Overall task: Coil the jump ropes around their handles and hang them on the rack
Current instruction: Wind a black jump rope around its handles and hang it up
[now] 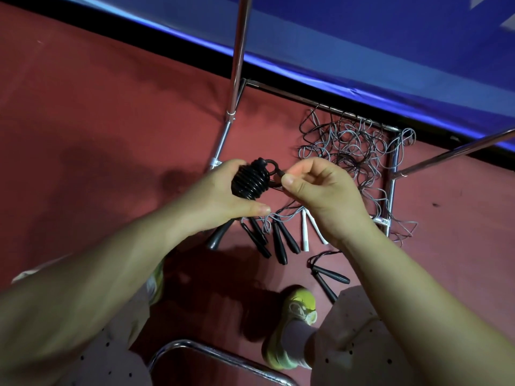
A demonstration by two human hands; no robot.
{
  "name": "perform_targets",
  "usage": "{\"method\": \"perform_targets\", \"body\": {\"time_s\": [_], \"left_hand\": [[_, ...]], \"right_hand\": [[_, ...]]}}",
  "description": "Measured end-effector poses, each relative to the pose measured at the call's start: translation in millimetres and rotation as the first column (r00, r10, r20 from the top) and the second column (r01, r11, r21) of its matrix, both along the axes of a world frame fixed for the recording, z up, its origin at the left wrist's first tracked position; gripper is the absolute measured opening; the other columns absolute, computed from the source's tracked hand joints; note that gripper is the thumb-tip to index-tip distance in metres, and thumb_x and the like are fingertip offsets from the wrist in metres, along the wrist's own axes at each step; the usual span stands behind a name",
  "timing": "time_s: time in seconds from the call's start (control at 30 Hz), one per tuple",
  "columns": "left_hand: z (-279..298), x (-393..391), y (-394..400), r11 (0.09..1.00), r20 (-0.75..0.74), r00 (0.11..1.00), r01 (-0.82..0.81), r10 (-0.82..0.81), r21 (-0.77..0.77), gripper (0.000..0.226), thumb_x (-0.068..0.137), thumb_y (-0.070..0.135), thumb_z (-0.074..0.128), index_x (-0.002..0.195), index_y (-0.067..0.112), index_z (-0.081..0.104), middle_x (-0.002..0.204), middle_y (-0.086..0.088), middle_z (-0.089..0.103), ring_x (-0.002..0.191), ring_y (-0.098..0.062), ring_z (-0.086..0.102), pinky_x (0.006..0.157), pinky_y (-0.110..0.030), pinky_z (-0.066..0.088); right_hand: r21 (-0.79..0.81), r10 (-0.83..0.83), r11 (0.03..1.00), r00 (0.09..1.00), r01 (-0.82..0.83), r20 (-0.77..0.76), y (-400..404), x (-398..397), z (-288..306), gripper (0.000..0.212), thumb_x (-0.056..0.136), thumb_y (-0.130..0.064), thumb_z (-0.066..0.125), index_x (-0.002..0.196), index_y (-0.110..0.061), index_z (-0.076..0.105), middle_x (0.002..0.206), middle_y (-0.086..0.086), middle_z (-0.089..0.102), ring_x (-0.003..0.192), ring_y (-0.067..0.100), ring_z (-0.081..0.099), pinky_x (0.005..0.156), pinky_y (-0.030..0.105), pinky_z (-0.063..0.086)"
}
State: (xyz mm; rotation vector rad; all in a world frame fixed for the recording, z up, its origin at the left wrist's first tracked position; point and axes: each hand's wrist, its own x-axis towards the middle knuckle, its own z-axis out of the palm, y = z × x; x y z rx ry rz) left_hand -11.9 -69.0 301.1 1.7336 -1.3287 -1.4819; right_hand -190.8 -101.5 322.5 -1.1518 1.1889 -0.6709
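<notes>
My left hand (223,195) grips a black jump rope bundle (250,181), its cord wound in tight turns around the handles. My right hand (320,188) pinches the loose black end loop of that cord (274,169) just right of the bundle. Below on the red floor lie several loose jump ropes: black handles (278,242), white handles (306,232) and another black pair (330,277). Their grey and black cords (351,146) lie tangled inside the rack's base frame (393,174).
The rack's chrome upright pole (237,65) rises at top centre and a chrome bar (457,150) crosses at right. A chrome chair or stool rail (223,358) curves at the bottom. My yellow-green shoes (292,324) stand on the red floor. A blue padded mat (390,51) borders the far side.
</notes>
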Motion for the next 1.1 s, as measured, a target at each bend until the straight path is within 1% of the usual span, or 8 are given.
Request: {"method": "perform_targets", "body": {"time_s": [0.13, 0.2, 0.27, 0.4, 0.6, 0.73, 0.93, 1.1], "left_hand": [[-1.4, -1.6, 3.2, 0.999, -0.077, 0.996, 0.036, -0.035, 0.022, 0.058, 0.060, 0.047, 0.080, 0.110, 0.041, 0.051, 0.101, 0.014, 0.064, 0.089, -0.001, 0.060, 0.080, -0.020, 0.046], [-0.4, -5.1, 4.8, 0.997, -0.190, 0.980, -0.052, 0.063, 0.059, 0.026, 0.076, 0.043, 0.068, 0.099, 0.038, 0.057, 0.090, 0.010, 0.066, 0.080, -0.008, 0.062, 0.076, -0.027, 0.049], [-3.9, -6.8, 4.8, 0.996, -0.159, 0.983, -0.083, 0.088, 0.038, 0.008, 0.091, 0.033, 0.058, 0.098, 0.036, 0.057, 0.088, 0.002, 0.065, 0.080, -0.018, 0.062, 0.076, -0.035, 0.049], [-5.7, -5.5, 5.0, 0.998, -0.014, 0.997, 0.069, -0.069, 0.003, 0.051, 0.063, 0.062, 0.048, 0.110, 0.042, 0.049, 0.109, 0.001, 0.065, 0.101, -0.021, 0.063, 0.095, -0.045, 0.048], [-2.2, -4.1, 8.9, 0.978, 0.020, 0.978, 0.209, -0.209, -0.003, 0.042, 0.068, 0.045, 0.060, 0.101, 0.063, 0.042, 0.117, 0.011, 0.059, 0.112, -0.010, 0.057, 0.103, -0.041, 0.042], [1.4, -3.8, 11.6, 0.967, -0.004, 0.968, 0.252, -0.252, -0.026, 0.050, 0.080, 0.023, 0.065, 0.107, 0.059, 0.043, 0.117, 0.011, 0.059, 0.109, -0.010, 0.058, 0.101, -0.041, 0.044], [0.4, -2.7, 11.0, 0.969, 0.020, 0.970, 0.243, -0.242, -0.035, 0.048, 0.072, 0.035, 0.058, 0.104, 0.067, 0.042, 0.112, 0.011, 0.061, 0.104, -0.013, 0.060, 0.097, -0.044, 0.046], [-5.8, -1.6, 8.9, 0.983, -0.032, 0.986, 0.159, -0.163, -0.095, 0.048, 0.064, 0.048, 0.058, 0.104, 0.069, 0.043, 0.117, 0.010, 0.060, 0.114, -0.015, 0.056, 0.102, -0.046, 0.043]], "right_hand": [[0.273, -0.130, 0.956, 0.988, 0.103, 0.082, -4.8, 0.8, 1.5, 0.016, 0.085, 0.002, 0.063, 0.088, -0.014, 0.057, 0.075, 0.003, 0.058, 0.066, 0.015, 0.056, 0.075, 0.028, 0.053], [0.352, -0.131, 0.931, 0.989, 0.099, 0.068, -5.8, 0.1, 3.2, 0.015, 0.086, 0.000, 0.062, 0.093, -0.014, 0.059, 0.076, 0.003, 0.059, 0.058, 0.010, 0.057, 0.070, 0.024, 0.055], [0.381, -0.107, 0.921, 0.993, 0.080, 0.050, -6.8, -1.7, 1.9, 0.014, 0.087, -0.003, 0.062, 0.094, -0.013, 0.060, 0.077, 0.003, 0.062, 0.053, 0.006, 0.058, 0.069, 0.023, 0.056], [0.398, -0.032, 0.917, 0.999, 0.020, 0.022, -8.4, -6.1, 0.2, 0.007, 0.086, -0.004, 0.063, 0.090, -0.010, 0.062, 0.071, 0.000, 0.066, 0.051, 0.005, 0.057, 0.064, 0.021, 0.055], [0.387, 0.125, 0.918, 0.989, -0.085, -0.079, -7.3, -8.2, -2.0, 0.010, 0.085, -0.005, 0.066, 0.082, -0.015, 0.065, 0.061, -0.007, 0.065, 0.055, 0.005, 0.057, 0.070, 0.024, 0.053], [0.414, 0.182, 0.901, 0.979, -0.130, -0.088, -8.3, -9.4, 0.1, 0.012, 0.086, -0.007, 0.066, 0.079, -0.017, 0.064, 0.061, -0.007, 0.062, 0.055, 0.002, 0.055, 0.074, 0.026, 0.052], [0.366, 0.136, 0.925, 0.988, -0.100, -0.073, -4.0, -3.5, -4.3, 0.012, 0.087, -0.008, 0.065, 0.078, -0.016, 0.063, 0.063, -0.003, 0.059, 0.058, 0.007, 0.054, 0.075, 0.029, 0.053], [0.346, -0.047, 0.937, 0.998, 0.035, 0.028, 1.9, 7.4, -3.4, 0.019, 0.092, -0.004, 0.057, 0.075, -0.012, 0.059, 0.063, -0.001, 0.062, 0.048, 0.004, 0.054, 0.060, 0.021, 0.054]]}}
